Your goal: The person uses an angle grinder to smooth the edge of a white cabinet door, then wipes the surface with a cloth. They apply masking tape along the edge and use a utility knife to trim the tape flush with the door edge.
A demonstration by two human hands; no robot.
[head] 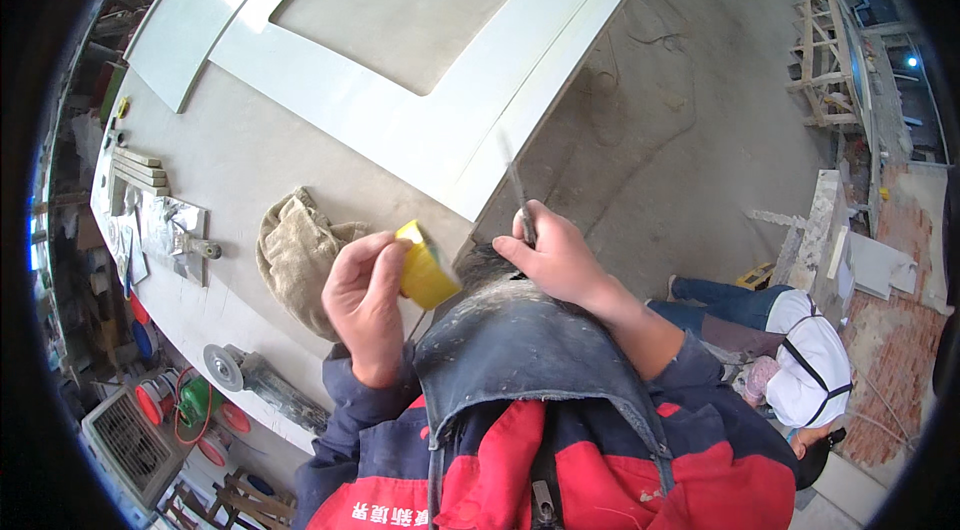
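My left hand (pixel 367 297) pinches a curved yellow piece (pixel 427 267) of thin, flexible-looking material between thumb and fingers; motion blurs its lower edge. In my right hand (pixel 559 252) is a slim dark tool (pixel 519 189), its thin tip pointing up and away; the blur hides whether it is a blade or a pencil. Both hands are raised in front of my dark apron (pixel 525 350), apart from each other. The near corner of a white slab (pixel 442 162) with a large cut-out lies just beyond them. A crumpled beige towel (pixel 300 252) lies beside my left hand.
On the worktable (pixel 247 147) at left lie an angle grinder (pixel 262 384), a trowel (pixel 199 245) and stacked strips (pixel 139 170). A second white panel (pixel 195 27) lies at the far left. Another person (pixel 802 350) is bent over at right. Cables (pixel 660 39) trail across the floor.
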